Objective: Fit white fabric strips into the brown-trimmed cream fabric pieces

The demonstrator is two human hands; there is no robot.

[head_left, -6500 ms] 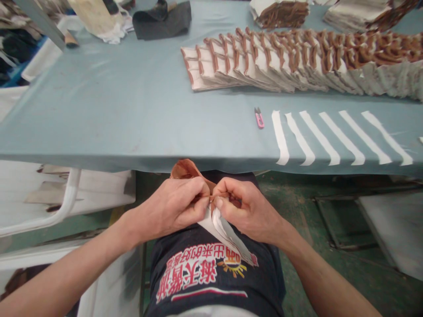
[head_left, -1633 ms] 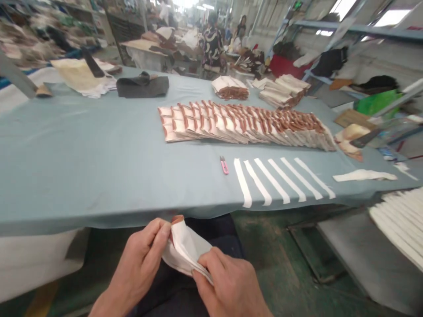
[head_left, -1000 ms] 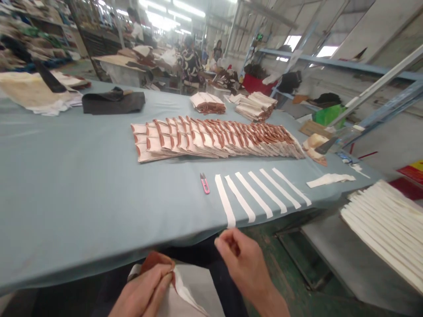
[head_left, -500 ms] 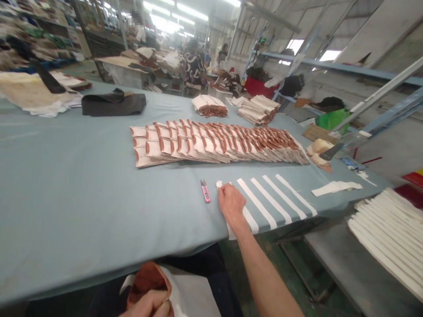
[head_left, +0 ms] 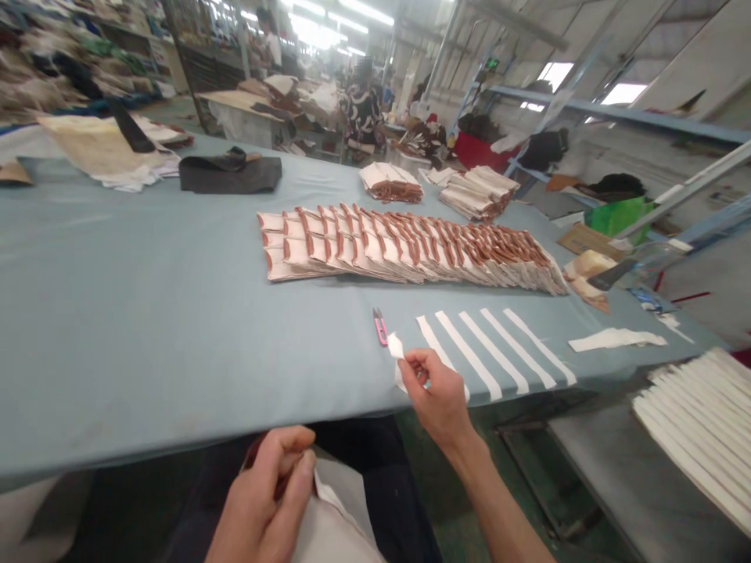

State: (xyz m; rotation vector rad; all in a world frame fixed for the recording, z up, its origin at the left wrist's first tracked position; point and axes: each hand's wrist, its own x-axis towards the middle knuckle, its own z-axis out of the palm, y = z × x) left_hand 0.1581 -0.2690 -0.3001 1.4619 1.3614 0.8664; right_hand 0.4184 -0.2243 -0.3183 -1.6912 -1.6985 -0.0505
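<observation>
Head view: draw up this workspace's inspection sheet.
Surface: blue-green table cover, faint wrinkles.
Work items: white-and-brown fabric piece below the table edge; five white strips laid side by side; pink snips; row of overlapping pieces.
Clutter: dark folded cloth, two fabric stacks toward the far side.
Hands: left hand holds the fabric piece; right hand holds another white strip.
Cables: nothing seen.
Surroundings: person beyond the table; shelving at picture right.

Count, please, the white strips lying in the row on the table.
5 strips, side by side, right of the snips; the right hand partly hides the leftmost one. It holds another strip.
</observation>
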